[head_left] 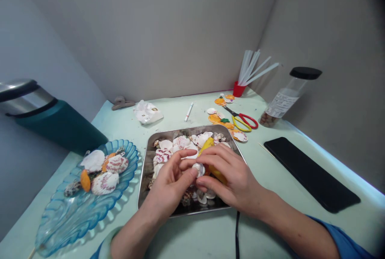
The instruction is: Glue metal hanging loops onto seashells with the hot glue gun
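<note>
Over the metal tray, a small pale seashell is pinched between my two hands. My left hand presses its thumb against the near left side of the shell. The fingertips and thumb of my right hand close around it from the right. Many white, pink and purple-streaked scallop shells fill the tray. Partly hidden behind my right hand lies a yellow glue gun; a black cord runs from under the hand toward the table's near edge.
On the left are a blue leaf-shaped dish of shells and a teal bottle. A crumpled packet, marker, scissors and red cup of glue sticks stand behind. A jar and black phone are right.
</note>
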Demonstrator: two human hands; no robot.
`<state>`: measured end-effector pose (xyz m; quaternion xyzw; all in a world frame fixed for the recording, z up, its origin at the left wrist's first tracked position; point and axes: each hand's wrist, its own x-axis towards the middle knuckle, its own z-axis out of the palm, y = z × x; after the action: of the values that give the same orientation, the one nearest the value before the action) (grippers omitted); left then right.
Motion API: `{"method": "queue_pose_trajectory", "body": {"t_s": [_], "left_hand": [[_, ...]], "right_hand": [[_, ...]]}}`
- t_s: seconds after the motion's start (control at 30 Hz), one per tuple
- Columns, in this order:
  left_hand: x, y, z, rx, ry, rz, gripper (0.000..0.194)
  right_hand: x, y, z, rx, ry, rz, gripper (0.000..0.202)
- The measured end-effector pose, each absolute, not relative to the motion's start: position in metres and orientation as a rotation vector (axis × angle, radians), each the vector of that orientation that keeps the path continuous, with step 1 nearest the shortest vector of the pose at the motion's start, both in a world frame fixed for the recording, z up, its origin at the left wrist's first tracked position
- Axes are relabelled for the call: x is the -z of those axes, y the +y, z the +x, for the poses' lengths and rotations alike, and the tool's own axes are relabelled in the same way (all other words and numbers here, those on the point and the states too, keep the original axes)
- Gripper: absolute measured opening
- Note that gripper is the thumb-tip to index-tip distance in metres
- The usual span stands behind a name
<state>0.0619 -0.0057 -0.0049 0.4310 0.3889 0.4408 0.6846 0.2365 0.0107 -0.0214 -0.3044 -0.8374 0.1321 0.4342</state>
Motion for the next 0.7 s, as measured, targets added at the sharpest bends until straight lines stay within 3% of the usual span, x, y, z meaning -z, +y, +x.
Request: {"method": "queue_pose_trajectory", "body": {"t_s": [0.7], "left_hand": [[0.0050, -0.0051, 0.0608, -0.983, 0.847, 0.918, 0.035]], "right_hand": [[0.0209, 0.0111, 0.2363, -0.309, -2.102, -0.732, 0.022]]}}
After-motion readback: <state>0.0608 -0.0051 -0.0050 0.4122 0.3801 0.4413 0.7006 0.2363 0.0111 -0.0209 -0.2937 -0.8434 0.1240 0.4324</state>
